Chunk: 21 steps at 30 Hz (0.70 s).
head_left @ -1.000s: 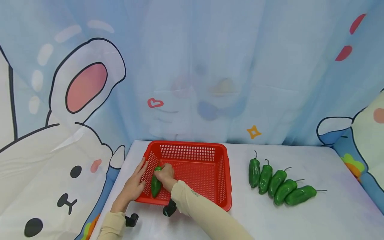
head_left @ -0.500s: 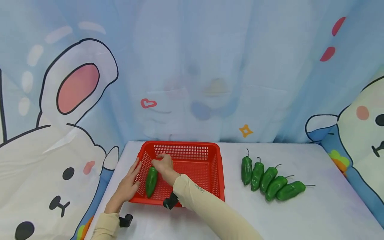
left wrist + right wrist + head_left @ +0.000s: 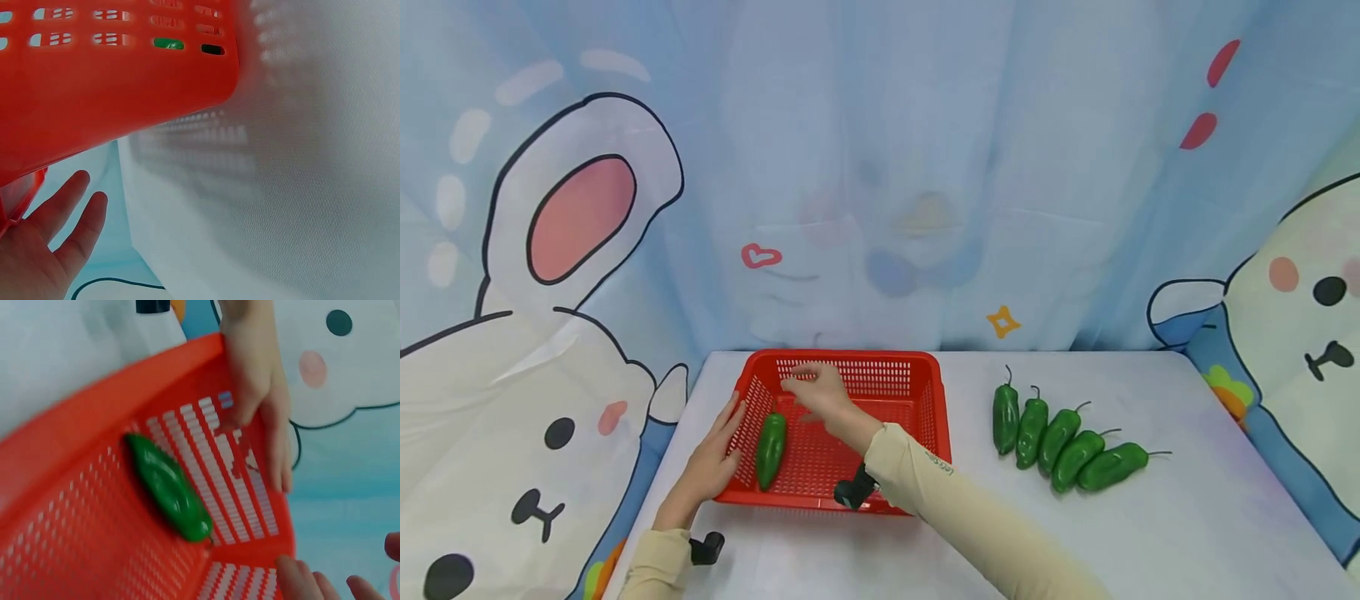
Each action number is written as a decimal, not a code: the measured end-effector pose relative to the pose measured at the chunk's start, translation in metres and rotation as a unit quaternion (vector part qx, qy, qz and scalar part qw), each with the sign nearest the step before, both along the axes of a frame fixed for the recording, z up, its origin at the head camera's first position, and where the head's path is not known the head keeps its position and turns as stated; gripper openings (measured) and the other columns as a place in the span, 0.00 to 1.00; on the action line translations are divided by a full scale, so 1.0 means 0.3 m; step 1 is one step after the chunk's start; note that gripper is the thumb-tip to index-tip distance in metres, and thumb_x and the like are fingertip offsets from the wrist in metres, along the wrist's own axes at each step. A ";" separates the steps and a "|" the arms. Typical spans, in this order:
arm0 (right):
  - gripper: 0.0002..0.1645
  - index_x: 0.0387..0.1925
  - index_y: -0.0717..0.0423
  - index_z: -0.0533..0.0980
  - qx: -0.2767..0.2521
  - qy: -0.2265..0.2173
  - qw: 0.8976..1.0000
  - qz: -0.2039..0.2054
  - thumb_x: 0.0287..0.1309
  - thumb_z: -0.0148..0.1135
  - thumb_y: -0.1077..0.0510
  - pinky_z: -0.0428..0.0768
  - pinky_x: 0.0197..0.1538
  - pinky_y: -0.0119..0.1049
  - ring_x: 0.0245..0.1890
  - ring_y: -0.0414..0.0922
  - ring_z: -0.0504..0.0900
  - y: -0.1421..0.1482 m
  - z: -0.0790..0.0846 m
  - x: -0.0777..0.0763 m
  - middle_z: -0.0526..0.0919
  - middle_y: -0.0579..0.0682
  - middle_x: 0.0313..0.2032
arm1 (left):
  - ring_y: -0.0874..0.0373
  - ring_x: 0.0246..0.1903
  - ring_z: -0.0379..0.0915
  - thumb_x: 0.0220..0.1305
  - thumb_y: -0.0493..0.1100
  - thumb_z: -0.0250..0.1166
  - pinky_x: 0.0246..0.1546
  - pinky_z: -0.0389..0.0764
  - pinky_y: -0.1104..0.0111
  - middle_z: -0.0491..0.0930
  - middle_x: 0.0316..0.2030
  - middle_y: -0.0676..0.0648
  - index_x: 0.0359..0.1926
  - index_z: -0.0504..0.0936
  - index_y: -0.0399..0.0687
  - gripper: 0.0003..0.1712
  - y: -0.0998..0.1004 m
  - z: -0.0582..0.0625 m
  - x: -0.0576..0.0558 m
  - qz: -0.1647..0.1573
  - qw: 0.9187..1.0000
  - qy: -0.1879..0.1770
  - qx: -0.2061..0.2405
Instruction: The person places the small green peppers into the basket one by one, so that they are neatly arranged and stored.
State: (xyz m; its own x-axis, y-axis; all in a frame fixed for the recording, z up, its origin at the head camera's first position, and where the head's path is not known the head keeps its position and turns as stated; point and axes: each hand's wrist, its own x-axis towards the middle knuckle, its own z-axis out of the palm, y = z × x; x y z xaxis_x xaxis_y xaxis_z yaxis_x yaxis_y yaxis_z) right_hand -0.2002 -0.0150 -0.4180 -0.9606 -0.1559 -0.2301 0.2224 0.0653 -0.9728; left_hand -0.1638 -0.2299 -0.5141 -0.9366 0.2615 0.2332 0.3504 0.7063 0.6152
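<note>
Lying in red basket (image 3: 842, 357), green pepper (image 3: 771, 450), left of loose, empty right grip (image 3: 825, 393); left grip (image 3: 710, 464) straight-fingered

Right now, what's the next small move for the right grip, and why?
I'd probably swing the right grip rightward, toward the leftmost loose pepper: the grip hangs empty over the basket, one pepper lies inside, and five lie outside on the table.

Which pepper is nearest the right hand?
The lone pepper in the basket, by its left wall. The other five peppers lie fanned on the table, right of the basket, farther from the right hand.
</note>
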 end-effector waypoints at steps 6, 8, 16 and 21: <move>0.27 0.63 0.60 0.72 -0.034 -0.004 0.999 0.021 0.65 0.61 0.56 0.84 0.43 0.49 0.53 0.57 0.81 0.094 0.038 0.001 0.78 0.60 0.56 | 0.36 0.71 0.51 0.54 0.26 0.53 0.59 0.66 0.38 0.47 0.76 0.38 0.74 0.56 0.33 0.43 -0.006 0.007 0.004 0.004 1.000 -0.007 -0.001; 0.26 0.63 0.60 0.72 -0.036 -0.004 0.999 0.022 0.66 0.61 0.56 0.84 0.44 0.49 0.54 0.57 0.81 0.118 0.044 0.007 0.77 0.60 0.56 | 0.36 0.71 0.52 0.54 0.26 0.53 0.59 0.67 0.38 0.47 0.76 0.38 0.74 0.56 0.34 0.44 -0.006 0.005 0.003 0.004 1.000 -0.007 -0.003; 0.27 0.64 0.58 0.73 -0.024 0.013 1.000 0.008 0.65 0.62 0.56 0.84 0.45 0.49 0.52 0.56 0.82 0.216 0.068 0.045 0.78 0.60 0.55 | 0.36 0.71 0.52 0.54 0.26 0.54 0.59 0.67 0.38 0.48 0.76 0.38 0.74 0.56 0.33 0.43 -0.001 -0.001 -0.004 -0.001 1.000 -0.001 -0.003; 0.27 0.63 0.58 0.74 -0.003 0.026 1.000 -0.008 0.64 0.62 0.56 0.83 0.46 0.50 0.51 0.56 0.82 0.280 0.076 0.081 0.79 0.60 0.55 | 0.35 0.70 0.53 0.53 0.26 0.54 0.57 0.69 0.38 0.48 0.76 0.38 0.74 0.56 0.32 0.43 0.000 -0.004 -0.002 0.000 1.000 0.001 -0.003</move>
